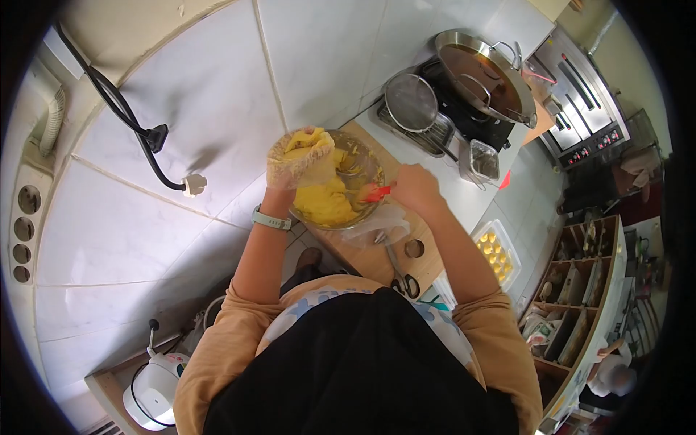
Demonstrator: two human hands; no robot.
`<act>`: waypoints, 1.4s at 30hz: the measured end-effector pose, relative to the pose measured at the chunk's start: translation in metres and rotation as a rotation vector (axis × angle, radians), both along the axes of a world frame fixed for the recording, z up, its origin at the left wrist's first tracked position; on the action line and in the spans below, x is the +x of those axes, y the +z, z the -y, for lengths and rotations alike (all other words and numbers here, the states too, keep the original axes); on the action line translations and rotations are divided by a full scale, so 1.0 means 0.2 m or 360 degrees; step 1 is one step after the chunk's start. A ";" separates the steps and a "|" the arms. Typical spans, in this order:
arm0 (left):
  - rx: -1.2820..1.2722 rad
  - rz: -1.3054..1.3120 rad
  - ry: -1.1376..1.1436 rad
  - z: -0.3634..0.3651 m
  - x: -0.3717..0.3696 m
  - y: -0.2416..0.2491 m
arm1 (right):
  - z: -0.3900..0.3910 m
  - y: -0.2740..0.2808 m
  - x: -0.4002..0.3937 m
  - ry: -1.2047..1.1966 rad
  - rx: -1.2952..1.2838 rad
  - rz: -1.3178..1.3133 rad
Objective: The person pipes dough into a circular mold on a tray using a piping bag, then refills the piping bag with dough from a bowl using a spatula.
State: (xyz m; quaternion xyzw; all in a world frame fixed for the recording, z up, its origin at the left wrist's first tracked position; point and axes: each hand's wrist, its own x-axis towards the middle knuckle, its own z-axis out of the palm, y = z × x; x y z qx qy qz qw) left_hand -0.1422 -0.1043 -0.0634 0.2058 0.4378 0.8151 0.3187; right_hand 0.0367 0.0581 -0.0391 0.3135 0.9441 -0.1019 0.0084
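My left hand (283, 177) is closed around a clear plastic piping bag (316, 172), its top folded back over the fingers and smeared with yellow mixture. It is over the left side of a metal bowl (380, 174) holding thick yellow dough (322, 204). Gripped in my right hand (417, 190), at the bowl's right rim, is a red spatula (375, 193); its far end is against the dough and hard to make out. Just below the bowl lies a crumpled clear plastic sheet (388, 223). Scissors (406, 284) and a round metal ring (415, 249) lie on the wooden board (362, 259).
Behind the board, a mesh strainer (411, 103) rests over a rack beside a large pan of brown oil (482, 69) on a stove. A wire basket (480, 161) stands near it. To the right are a tray of yellow pieces (496, 250) and a wooden shelf unit (569, 290).
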 end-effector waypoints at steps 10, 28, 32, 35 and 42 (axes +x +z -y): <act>-0.0156 -0.0122 0.0063 0.03 0.03 0.23 | 0.00 -0.59 -0.02 -0.0533 -0.0643 -0.0281; -0.0666 -0.1276 0.0392 0.18 0.02 0.14 | -0.07 -0.29 0.25 -0.0678 -0.0960 -0.0977; -0.0616 -0.1313 0.0310 0.15 0.02 0.07 | -0.07 0.08 0.29 -0.0565 -0.0985 -0.1093; -0.0637 -0.1171 0.0153 0.10 0.05 0.08 | 0.00 0.24 0.29 -0.0554 -0.1173 -0.1047; -0.0712 -0.1336 0.0081 0.01 0.09 0.08 | 0.09 0.38 0.27 0.0214 -0.0051 -0.0862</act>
